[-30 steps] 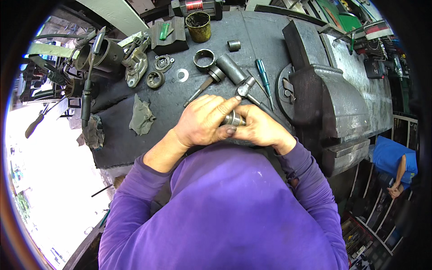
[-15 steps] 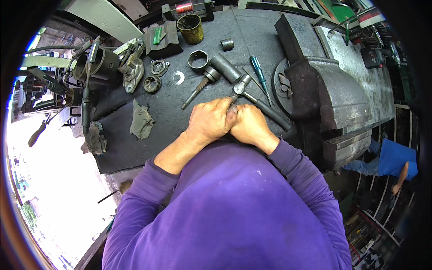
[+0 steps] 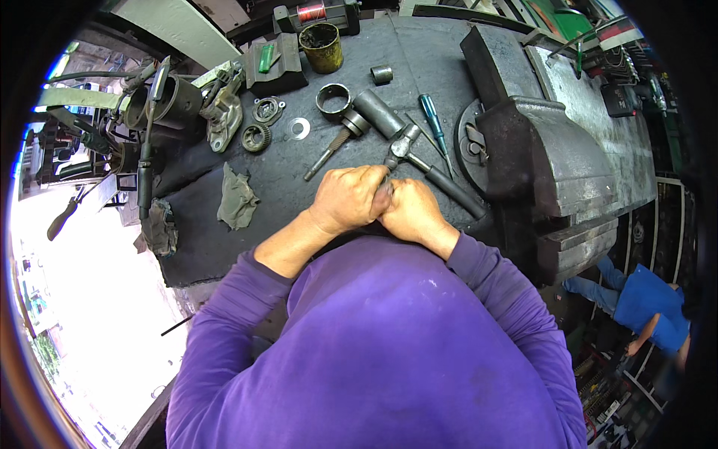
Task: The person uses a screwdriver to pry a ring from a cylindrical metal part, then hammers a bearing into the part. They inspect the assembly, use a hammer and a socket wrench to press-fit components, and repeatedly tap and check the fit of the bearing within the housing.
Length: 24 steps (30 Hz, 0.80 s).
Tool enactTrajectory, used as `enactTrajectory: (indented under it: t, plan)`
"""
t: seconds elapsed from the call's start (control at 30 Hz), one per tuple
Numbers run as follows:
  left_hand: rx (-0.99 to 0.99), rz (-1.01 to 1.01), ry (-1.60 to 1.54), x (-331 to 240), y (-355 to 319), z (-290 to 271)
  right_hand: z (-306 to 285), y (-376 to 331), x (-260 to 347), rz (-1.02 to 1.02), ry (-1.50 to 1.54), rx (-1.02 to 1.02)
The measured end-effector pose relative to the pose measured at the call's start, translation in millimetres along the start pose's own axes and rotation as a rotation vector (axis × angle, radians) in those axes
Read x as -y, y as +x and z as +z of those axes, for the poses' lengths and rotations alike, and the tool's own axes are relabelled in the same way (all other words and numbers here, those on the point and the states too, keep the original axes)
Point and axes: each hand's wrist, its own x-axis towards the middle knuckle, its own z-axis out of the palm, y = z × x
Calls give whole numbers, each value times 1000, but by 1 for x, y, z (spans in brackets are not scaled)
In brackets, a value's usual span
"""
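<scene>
My left hand (image 3: 348, 197) and my right hand (image 3: 415, 212) are drawn together in front of my chest at the bench's near edge. Both have curled fingers and touch each other; whatever they may hold is hidden. Just beyond them lies a ball-peen hammer (image 3: 455, 192), its handle slanting to the right. A metal tube (image 3: 379, 114) rests against the hammer's far side. To the left is a splined shaft (image 3: 329, 155), beside a metal ring (image 3: 333, 99). A teal-handled screwdriver (image 3: 431, 117) lies right of the tube.
A big bench vise (image 3: 553, 157) stands at the right. Leftward lie a washer (image 3: 300, 129), a small gear (image 3: 256, 138), a flanged part (image 3: 267, 110) and a grey rag (image 3: 238, 196). Farther back are a yellow can (image 3: 321, 51) and a bushing (image 3: 381, 73). A person in blue (image 3: 649, 301) is at far right.
My hands stay together in nearly the same spot, and the view shifts slightly. The person in blue at the far right has moved lower in the picture, with the arm in a new position.
</scene>
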Motion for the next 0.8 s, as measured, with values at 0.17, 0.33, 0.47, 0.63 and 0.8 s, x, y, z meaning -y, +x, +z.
enactTrajectory:
  t: [0.17, 0.33, 0.47, 0.63, 0.8]
  plan:
    - [183, -454, 140, -14, 13, 20, 2, 13, -7, 123, -140, -60]
    - [200, -480, -203, -7, 24, -6, -15, 14, 4, 158, 14, -76]
    - [104, -198, -391, 0, 23, -29, -44, 16, 8, 24, 502, 19]
    - [207, 18, -241, 3, 23, -41, -63, 14, 11, 130, 664, 439]
    - [184, 49, -218, 0, 25, -31, -50, 8, 19, -89, 573, 279]
